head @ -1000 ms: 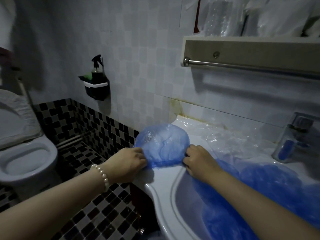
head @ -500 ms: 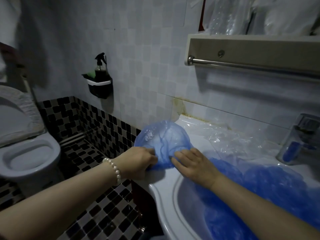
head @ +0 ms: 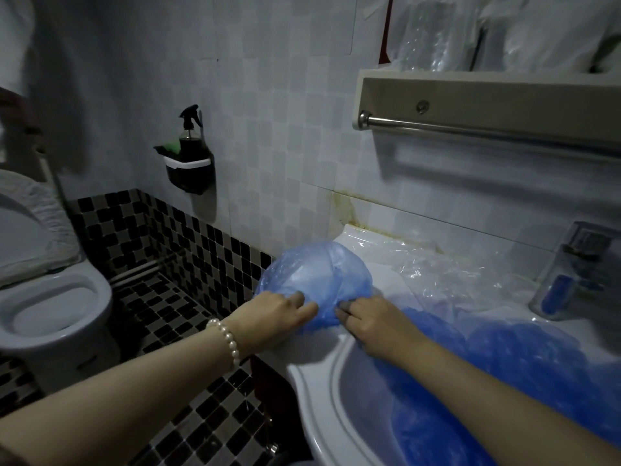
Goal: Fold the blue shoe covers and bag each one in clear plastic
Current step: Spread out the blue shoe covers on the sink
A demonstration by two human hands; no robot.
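Head view: the left hand (head: 274,317) pinches the near left edge of a blue cover (head: 314,279), fingers curled into the film, while the right hand (head: 376,326) rests its fingers on the near right edge; whether those fingers pinch the film or only press it down I cannot tell. The cover lies just beyond both sets of fingertips, a puffed dome on the corner of the sink (head: 322,375), its long axis running left to right between the hands, so both hands are about equally near it. Folding looks likely to turn on bringing one edge across toward the other. Beyond the cover, clear plastic (head: 447,277) lies crumpled on the ledge, nearer the right hand. More blue covers (head: 504,375) fill the basin under the right forearm.
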